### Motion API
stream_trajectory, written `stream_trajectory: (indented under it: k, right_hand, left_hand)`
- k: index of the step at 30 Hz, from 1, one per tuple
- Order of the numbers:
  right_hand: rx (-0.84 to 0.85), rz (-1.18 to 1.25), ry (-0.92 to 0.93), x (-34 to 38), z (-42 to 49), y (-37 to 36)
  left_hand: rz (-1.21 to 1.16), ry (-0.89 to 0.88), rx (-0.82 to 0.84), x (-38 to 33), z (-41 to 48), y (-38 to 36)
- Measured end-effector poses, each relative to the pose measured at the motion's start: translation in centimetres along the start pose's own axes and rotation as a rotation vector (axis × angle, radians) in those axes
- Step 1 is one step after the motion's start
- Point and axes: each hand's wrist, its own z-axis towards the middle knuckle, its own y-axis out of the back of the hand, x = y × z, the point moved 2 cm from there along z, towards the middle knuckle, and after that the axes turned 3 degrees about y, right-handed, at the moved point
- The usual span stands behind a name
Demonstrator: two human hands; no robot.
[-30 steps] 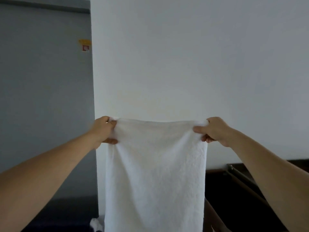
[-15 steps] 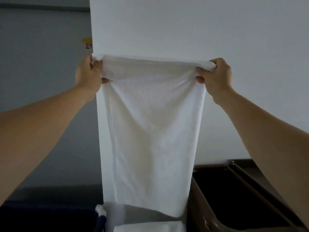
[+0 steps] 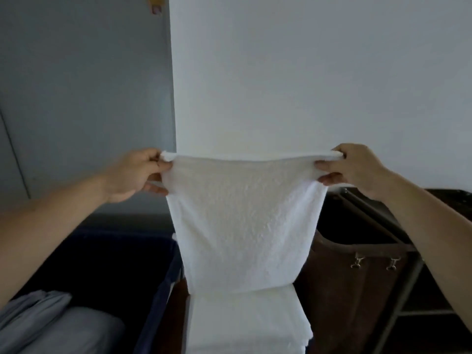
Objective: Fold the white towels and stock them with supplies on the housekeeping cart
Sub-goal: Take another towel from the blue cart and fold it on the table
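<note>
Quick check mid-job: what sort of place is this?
Probably a hotel housekeeping or linen area: a brown laundry bag clipped to a metal cart frame, a stack of folded white towels, and a navy bin holding grey linen.

No legible text, brand or number anywhere. Only candidate is a small yellow-and-pink sticker (image 3: pixel 155 2) high on the grey wall panel (image 3: pixel 84 98), cut off by the top frame edge. Print too blurred and small to read.

Stack of folded white towels (image 3: pixel 245 323), its support hidden, between navy bin (image 3: pixel 163 290) holding grey linen (image 3: pixel 58 325) and brown bag (image 3: pixel 339 290)
</note>
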Motion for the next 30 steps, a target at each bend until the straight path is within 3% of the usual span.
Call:
stream_trajectory:
  k: [2,5,9,17,25,30]
  right_hand:
    - [0.168,-0.042,-0.113,-2.5,-2.3,-1.2]
    - [0.261,-0.109,-0.19,-5.4,-3.4,-1.9]
    - [0.274,-0.232,-0.219,-8.9,-1.6,-2.8]
    - [0.384,-0.115,-0.48,-22.1,4.1,-9.9]
    - [0.222,0.055,-0.817,-39.0,5.8,-20.3]
    - [0.135,0.072,-0.874,-43.0,2.8,-22.9]
  left_hand:
    - [0.081,0.138,0.126,4.0,-2.1,-0.4]
    - [0.104,0.242,0.214,7.4,-2.5,-0.9]
    - [0.064,0.301,0.177,10.0,0.0,-1.9]
    - [0.041,0.539,0.067,21.5,8.5,-5.7]
    - [0.089,0.792,-0.24,36.4,15.2,-11.9]
    - [0.114,0.908,-0.232,42.2,13.8,-14.7]
